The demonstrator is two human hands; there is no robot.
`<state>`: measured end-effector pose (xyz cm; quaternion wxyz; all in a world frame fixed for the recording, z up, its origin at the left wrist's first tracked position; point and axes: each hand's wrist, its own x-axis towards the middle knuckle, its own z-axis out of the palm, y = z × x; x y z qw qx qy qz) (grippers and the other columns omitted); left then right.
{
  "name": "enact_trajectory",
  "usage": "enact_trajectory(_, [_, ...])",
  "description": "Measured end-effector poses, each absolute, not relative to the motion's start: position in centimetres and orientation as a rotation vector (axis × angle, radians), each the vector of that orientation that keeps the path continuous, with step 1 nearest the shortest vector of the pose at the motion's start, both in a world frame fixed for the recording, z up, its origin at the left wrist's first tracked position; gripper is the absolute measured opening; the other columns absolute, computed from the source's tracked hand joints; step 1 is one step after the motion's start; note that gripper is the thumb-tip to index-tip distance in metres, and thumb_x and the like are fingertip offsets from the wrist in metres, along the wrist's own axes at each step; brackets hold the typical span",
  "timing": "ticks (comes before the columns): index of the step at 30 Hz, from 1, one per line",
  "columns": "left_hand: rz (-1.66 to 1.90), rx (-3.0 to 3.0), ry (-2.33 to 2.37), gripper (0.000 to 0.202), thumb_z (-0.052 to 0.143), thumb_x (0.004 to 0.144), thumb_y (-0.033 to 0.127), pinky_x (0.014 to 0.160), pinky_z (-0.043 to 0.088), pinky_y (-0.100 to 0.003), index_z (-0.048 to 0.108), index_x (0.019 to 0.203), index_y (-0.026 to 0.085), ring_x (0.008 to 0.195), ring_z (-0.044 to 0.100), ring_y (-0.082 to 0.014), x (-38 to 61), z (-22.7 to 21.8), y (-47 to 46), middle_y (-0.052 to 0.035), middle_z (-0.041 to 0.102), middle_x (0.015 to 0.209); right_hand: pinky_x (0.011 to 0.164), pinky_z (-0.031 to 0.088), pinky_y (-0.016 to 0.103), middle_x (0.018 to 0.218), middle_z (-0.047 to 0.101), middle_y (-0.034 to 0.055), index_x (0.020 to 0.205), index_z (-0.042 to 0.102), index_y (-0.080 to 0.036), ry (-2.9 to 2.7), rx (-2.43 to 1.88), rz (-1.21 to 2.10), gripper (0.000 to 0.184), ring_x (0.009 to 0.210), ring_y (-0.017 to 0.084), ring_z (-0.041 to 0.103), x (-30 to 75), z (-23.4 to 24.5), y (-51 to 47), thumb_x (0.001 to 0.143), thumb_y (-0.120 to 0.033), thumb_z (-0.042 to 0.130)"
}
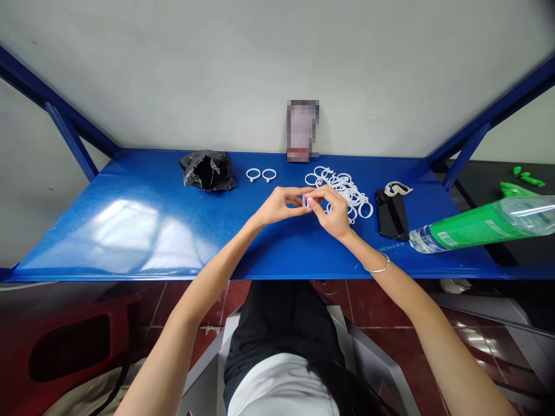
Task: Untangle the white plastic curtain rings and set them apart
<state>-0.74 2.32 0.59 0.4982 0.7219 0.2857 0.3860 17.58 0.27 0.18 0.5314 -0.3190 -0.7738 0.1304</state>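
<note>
Over the middle of the blue table (143, 225), my left hand (280, 206) and my right hand (333, 211) meet fingertip to fingertip. Both pinch one small white plastic ring (306, 201) between them, held a little above the surface. Just behind my right hand lies a pile of several white rings (347, 186). Two finished-looking white rings (261, 174) lie side by side further back, left of the pile. A thin bracelet circles my right wrist.
A crumpled black plastic bag (208, 170) lies at the back left. A black phone (392, 214) and a white clip-like piece (398, 188) sit to the right. A green-labelled water bottle (481, 223) lies on its side at the right edge. A blurred card (302, 130) leans on the wall.
</note>
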Motion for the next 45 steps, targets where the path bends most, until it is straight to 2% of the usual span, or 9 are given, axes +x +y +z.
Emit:
enact_trajectory(8, [0.946,1.797,0.707,0.058,0.077,0.077,0.043,0.076,0.060,-0.029,0.069,0.123,0.008,0.082,0.071,-0.0199,-0.64,0.51,2.33,-0.0129,0.075,0.103,0.065,0.052,0.032,0.082,0.069,0.0023,0.090,0.068,-0.023,-1.832,-0.723,0.323,0.008,0.071,0.016,0.063,17.64,0.04,0.29,0.094,-0.026,0.062])
enact_trajectory(24, [1.008,1.890,0.731,0.043,0.075,0.078,0.042,0.069,0.057,-0.024,0.074,0.106,0.009,0.075,0.068,-0.0165,-0.47,0.72,2.07,-0.0092,0.074,0.096,0.069,0.054,0.033,0.080,0.071,0.0021,0.088,0.070,-0.024,-1.833,-0.718,0.322,0.010,0.075,0.017,0.067,17.66,-0.05,0.24,0.093,-0.026,0.062])
enact_trajectory(34, [1.001,1.918,0.781,0.045,0.073,0.079,0.045,0.068,0.057,-0.025,0.074,0.108,0.011,0.070,0.067,-0.0157,-0.43,0.65,2.11,-0.0079,0.074,0.092,0.067,0.055,0.034,0.081,0.071,0.0035,0.088,0.069,-0.023,-1.852,-0.795,0.346,0.016,0.072,0.018,0.064,17.67,-0.24,0.44,0.094,-0.034,0.060])
enact_trajectory(41, [1.008,1.927,0.796,0.043,0.069,0.081,0.040,0.067,0.056,-0.024,0.072,0.111,0.009,0.068,0.065,-0.0144,-0.51,0.79,2.21,-0.0069,0.074,0.088,0.067,0.057,0.033,0.088,0.071,0.0042,0.100,0.067,-0.024,-1.818,-0.828,0.383,0.016,0.072,0.017,0.065,17.30,-0.41,0.40,0.096,-0.036,0.058])
enact_trajectory(45, [1.016,1.972,0.795,0.037,0.069,0.078,0.034,0.064,0.055,-0.023,0.073,0.106,0.009,0.065,0.065,-0.0133,-0.79,0.89,2.43,-0.0055,0.074,0.085,0.066,0.056,0.031,0.084,0.069,0.0023,0.098,0.065,-0.023,-1.829,-0.793,0.384,0.011,0.071,0.015,0.064,17.23,-0.54,0.40,0.095,-0.032,0.060])
